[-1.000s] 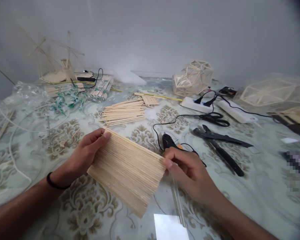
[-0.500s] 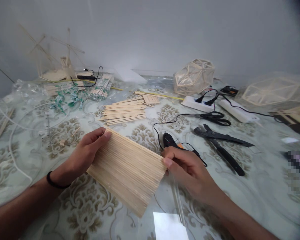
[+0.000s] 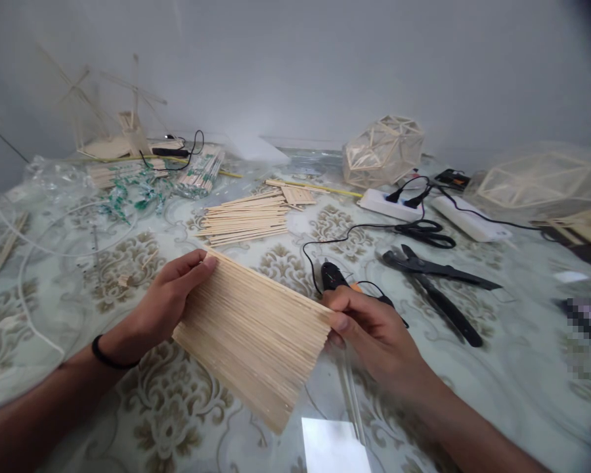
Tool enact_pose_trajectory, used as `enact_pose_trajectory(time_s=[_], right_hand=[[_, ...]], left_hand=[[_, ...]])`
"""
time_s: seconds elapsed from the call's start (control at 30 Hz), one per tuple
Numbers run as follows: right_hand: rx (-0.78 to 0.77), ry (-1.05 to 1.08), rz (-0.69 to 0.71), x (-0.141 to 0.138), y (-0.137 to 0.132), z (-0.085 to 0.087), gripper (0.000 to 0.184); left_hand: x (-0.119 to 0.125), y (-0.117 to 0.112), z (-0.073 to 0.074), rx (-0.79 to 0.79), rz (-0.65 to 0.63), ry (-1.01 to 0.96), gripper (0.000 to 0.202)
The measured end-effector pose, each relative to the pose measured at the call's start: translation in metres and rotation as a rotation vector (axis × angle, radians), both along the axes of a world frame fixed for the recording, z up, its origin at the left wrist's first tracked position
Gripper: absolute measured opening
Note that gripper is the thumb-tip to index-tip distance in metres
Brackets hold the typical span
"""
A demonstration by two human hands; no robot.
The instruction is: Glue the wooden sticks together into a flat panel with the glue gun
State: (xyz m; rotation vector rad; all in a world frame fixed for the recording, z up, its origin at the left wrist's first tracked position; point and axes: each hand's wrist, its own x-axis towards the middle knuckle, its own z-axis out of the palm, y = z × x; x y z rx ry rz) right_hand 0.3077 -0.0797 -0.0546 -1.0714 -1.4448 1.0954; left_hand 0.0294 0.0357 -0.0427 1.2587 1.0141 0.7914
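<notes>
A flat panel of thin wooden sticks (image 3: 256,335), laid side by side, is held tilted above the table. My left hand (image 3: 180,289) pinches its upper left corner, thumb on top. At the upper right corner my right hand (image 3: 369,328) grips the edge between thumb and fingers. Behind my right hand lies a black glue gun (image 3: 332,276), partly hidden by the hand. Beyond the panel a pile of loose wooden sticks (image 3: 246,217) rests on the patterned table (image 3: 177,420).
Right of the panel are black-handled pliers or cutters (image 3: 438,282) and black scissors (image 3: 426,233). A white power strip (image 3: 391,205) with cords sits behind them. Stick models, a faceted frame (image 3: 384,152) and a windmill-like one (image 3: 132,135), stand at the back. Plastic packaging (image 3: 54,180) lies left.
The panel has shifted very slightly to the right and down at its right side, along with my right hand. My left hand has barely moved.
</notes>
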Motion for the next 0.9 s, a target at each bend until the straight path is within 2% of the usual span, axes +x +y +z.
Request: enact_pose_trajectory(time_s=[0.17,0.37,0.47,0.67,0.9], right_hand=[[0.024,-0.081,0.022,0.001,-0.001,0.006,0.032],[0.036,-0.321,-0.070,0.002,-0.001,0.010,0.030],[0.014,-0.375,-0.094,0.001,0.001,0.008,0.029],[-0.032,-0.327,-0.124,-0.002,0.001,0.009,0.028],[-0.019,-0.127,-0.022,-0.001,0.000,0.012,0.030]], left_hand=[[0.001,0.000,0.000,-0.006,0.004,0.002,0.034],[0.001,-0.001,0.002,0.021,0.004,0.055,0.035],[0.001,-0.002,0.003,0.041,-0.005,0.090,0.036],[0.001,-0.002,0.003,0.048,0.003,0.113,0.036],[0.001,0.001,0.003,0.041,0.034,0.100,0.037]])
